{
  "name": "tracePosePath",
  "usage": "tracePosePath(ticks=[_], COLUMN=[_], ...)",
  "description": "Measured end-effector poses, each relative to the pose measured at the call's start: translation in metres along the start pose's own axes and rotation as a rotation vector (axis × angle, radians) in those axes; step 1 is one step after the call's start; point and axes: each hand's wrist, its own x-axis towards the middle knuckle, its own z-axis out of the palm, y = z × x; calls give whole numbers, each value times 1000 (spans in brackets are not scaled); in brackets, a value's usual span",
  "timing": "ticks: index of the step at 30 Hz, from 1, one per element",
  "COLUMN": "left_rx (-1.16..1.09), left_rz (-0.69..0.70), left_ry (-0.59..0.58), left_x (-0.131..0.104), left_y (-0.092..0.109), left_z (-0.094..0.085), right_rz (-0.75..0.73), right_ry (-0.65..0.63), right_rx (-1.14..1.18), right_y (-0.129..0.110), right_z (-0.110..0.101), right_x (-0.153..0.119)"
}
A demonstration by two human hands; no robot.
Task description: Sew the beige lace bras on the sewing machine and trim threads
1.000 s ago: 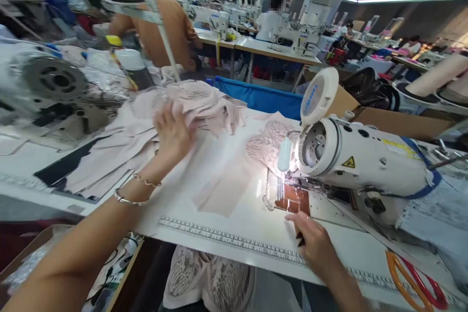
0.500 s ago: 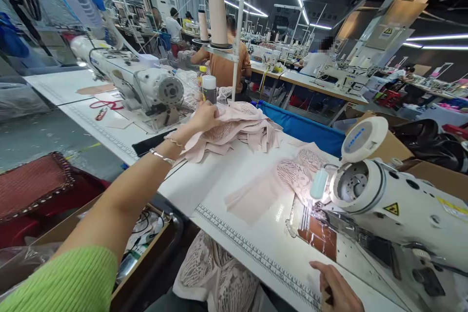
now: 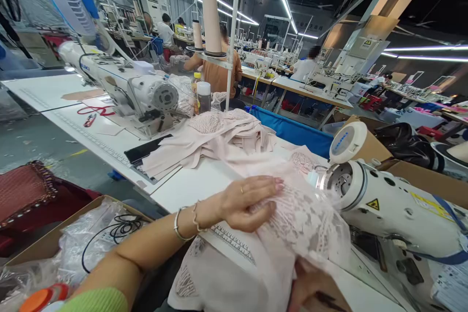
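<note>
The pale lace piece (image 3: 307, 219) lies over the near edge of the counter (image 3: 195, 183), spread and blurred, just left of the near sewing machine (image 3: 398, 209). The left hand (image 3: 250, 202) is at its left side, fingers close together with the thumb below; whether they pinch the cloth, I cannot tell. The right hand (image 3: 310, 285) is partly under the lace at the near side, its fingers hidden, so their state cannot be told. The sheer mesh could snag on the machine's head, since the far right part of the lace reaches it, and a pull from there might stretch the openwork. Loose folds drape past the printed ruler (image 3: 234, 243) and could slip off the edge by their own weight. Farther left, a pile of pale pieces (image 3: 219, 139) crowds the counter, with a capped bottle (image 3: 204, 97) and the stand's pole (image 3: 231, 58) beyond, hemming in its far side.
</note>
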Motion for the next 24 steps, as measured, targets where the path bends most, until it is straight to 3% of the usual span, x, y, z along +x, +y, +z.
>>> tracePosePath(ticks=[2,4,7,9,11,13,16,19,22,24], left_rx=[90,253,265,18,-331,-724,-1253,-1654,-1814,-1638], left_rz=[53,-155,-519,-595,-642,-795,-1100,-1230,-1202,-1116], left_ry=[-3,-21,-201,-353,-429,-431,-340,-344,-366,-289], left_x=[1,-5,-30,-52,-69,-75,-69,-63,-65,-68], left_y=[0,2,22,44,65,79,85,87,91,92], left_z=[19,35,55,65,70,70,67,67,73,76], right_rz=[43,110,189,211,228,249,281,293,306,340], right_ry=[-24,20,145,250,338,408,528,575,601,686], right_rx=[-23,-82,-162,-144,-93,-67,-89,-81,-74,-108], right_y=[4,16,40,50,54,52,48,48,56,65], right_z=[9,18,27,33,39,43,46,49,56,59], right_x=[1,-1,-5,-7,-8,-7,-4,-2,-5,-9])
